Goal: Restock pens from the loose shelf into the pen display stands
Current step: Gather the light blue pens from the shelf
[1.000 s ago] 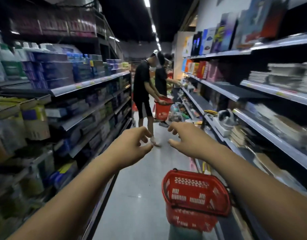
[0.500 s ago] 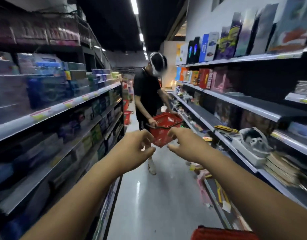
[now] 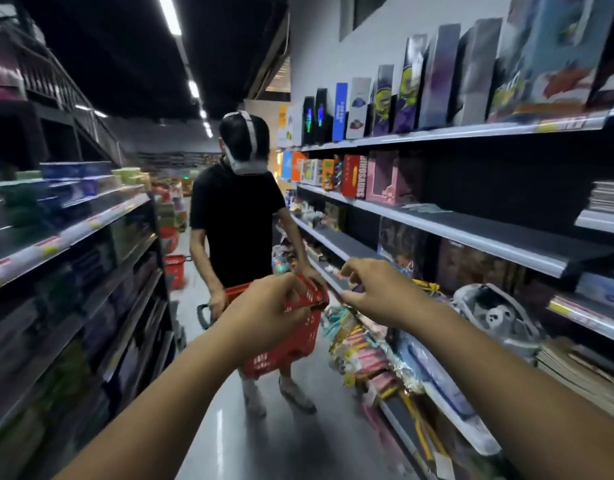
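**Aisle Count**

Two hands: left hand [image 3: 264, 313], right hand [image 3: 385, 296]. One other person [image 3: 236, 220]. Two red baskets: held basket [image 3: 291, 351], floor basket [image 3: 174, 268] farther back. Two racks: left rack [image 3: 91, 223], right rack [image 3: 472, 233]. One line of ceiling lights [image 3: 168, 12]. One red box [image 3: 354, 176] marked DINOSAURS. One grey pack [image 3: 496, 317] with a pale face. Top-shelf boxes [image 3: 437, 77] and bottom-shelf packets [image 3: 361, 344]: too blurred for a count.

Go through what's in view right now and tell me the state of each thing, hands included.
Left hand, raised, fingers loosely curled, holding nothing.
Right hand, raised, fingers loosely curled, holding nothing.
Red basket, held in both hands by a person standing ahead.
Ceiling lights, on.
Pens, none in view.
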`<state>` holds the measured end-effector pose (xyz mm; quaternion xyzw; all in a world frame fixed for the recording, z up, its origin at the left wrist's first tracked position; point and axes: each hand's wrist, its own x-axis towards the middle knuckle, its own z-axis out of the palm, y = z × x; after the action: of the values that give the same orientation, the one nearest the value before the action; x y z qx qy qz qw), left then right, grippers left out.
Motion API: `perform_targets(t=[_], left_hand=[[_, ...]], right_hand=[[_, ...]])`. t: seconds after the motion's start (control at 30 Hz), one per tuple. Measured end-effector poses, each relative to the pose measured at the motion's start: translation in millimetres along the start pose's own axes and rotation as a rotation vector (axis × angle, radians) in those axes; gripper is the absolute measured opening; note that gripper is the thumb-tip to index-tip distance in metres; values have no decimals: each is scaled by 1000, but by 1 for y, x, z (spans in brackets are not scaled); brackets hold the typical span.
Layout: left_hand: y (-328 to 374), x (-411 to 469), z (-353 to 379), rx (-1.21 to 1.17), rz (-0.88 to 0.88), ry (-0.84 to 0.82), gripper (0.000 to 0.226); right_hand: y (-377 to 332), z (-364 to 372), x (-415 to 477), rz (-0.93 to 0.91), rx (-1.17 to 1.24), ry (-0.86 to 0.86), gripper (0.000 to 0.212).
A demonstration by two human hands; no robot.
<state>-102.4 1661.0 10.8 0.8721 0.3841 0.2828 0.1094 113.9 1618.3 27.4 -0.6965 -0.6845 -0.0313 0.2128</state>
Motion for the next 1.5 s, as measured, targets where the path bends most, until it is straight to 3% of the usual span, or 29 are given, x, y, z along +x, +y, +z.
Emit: perform_targets(t=[0.3,0.43,0.67,0.9,1.07,1.5], left_hand=[[-44,219,74,-95,143,-54,12],[-57,310,125,-109,237,-98,20],[-62,466,204,-151,377,-154,30],[-47,601,264,-183,414,-194,19],[-39,699,315,-192,411,-222,15],[-42,899,430,-256,283,-156,27]], right_hand=[[125,5,162,186,-103,33,38],[187,19,213,270,-117,48,40],[294,31,298,374,-167,77,28],[388,20,384,430,-169,133,26],[475,20,456,432,-197,88,36],[676,26,639,384,-190,-17,28]])
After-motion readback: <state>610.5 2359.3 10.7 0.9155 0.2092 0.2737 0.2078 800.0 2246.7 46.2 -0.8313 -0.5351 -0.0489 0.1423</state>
